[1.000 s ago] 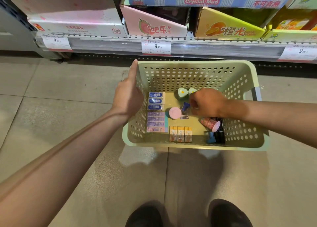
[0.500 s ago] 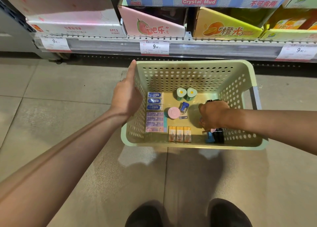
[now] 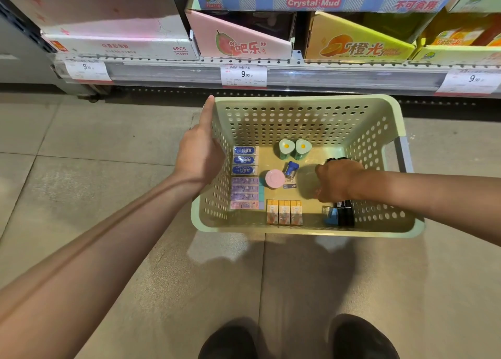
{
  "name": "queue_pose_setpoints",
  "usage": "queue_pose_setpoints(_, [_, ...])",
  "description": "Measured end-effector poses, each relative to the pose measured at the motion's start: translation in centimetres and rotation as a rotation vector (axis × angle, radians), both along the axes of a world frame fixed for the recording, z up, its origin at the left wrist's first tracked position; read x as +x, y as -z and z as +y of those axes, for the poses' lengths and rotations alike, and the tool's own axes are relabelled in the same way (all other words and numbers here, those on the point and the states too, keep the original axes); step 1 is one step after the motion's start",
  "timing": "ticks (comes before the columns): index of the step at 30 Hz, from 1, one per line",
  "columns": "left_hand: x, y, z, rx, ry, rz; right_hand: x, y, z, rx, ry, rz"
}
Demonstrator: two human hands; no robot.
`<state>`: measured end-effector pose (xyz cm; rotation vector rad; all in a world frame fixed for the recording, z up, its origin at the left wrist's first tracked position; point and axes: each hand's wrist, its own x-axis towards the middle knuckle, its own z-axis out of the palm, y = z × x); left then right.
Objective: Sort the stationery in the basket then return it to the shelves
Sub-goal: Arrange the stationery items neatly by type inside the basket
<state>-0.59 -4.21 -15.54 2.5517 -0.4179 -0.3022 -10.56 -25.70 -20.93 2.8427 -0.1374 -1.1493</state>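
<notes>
- The basket (image 3: 303, 120) is pale green moulded plastic, rectangular, its walls pierced with rows of round holes; it flares toward the rim and sits on the floor (image 3: 81, 169), its long axis running left to right, parallel to the shelf (image 3: 298, 71).
- Inside, flat against the left wall: three blue eraser packs (image 3: 244, 160) stacked above purple ones (image 3: 245, 193), each lying crosswise. Three small orange boxes (image 3: 284, 212) stand side by side at the near wall.
- Two mint egg-topped pieces (image 3: 295, 148) sit upright at the far end; a round pink lid (image 3: 275, 178) and a small blue sharpener (image 3: 290, 169) lie mid-floor.
- Black markers (image 3: 344, 212) lie in the near right corner, pointing toward the near wall.
- The left hand (image 3: 200, 155) grips the basket's left rim, thumb laid along the edge.
- The right hand (image 3: 336, 179) is curled, knuckles up, over the markers — whether it holds anything I cannot tell.
- The floor is matte grey tile with thin joints; cardboard display boxes (image 3: 244, 38) and paper price tags (image 3: 243, 75) line the shelf.
</notes>
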Motion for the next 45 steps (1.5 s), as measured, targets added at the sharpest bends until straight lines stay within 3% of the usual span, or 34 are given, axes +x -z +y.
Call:
queue_pose_setpoints(7, [-0.1,-0.3,-0.1,0.013,-0.009,0.019,0.2,-0.3,-0.3,0.244,0.058,-0.176])
queue_pose_setpoints(16, [-0.1,-0.3,-0.1,-0.004,-0.015,0.028,0.2,-0.5,0.2,0.356,0.067,-0.331])
queue_pose_setpoints(38, [0.1,0.1,0.0,0.003,-0.011,0.012,0.9,1.2,1.5,0.313,-0.071,-0.314])
queue_pose_setpoints(43, [0.2,0.3,0.1,0.005,0.003,0.005,2.7,0.1,0.0,0.343,0.013,-0.482])
queue_pose_setpoints(45, [0.2,0.3,0.1,-0.002,0.001,0.009,3.7,0.0,-0.8,0.334,-0.054,-0.508])
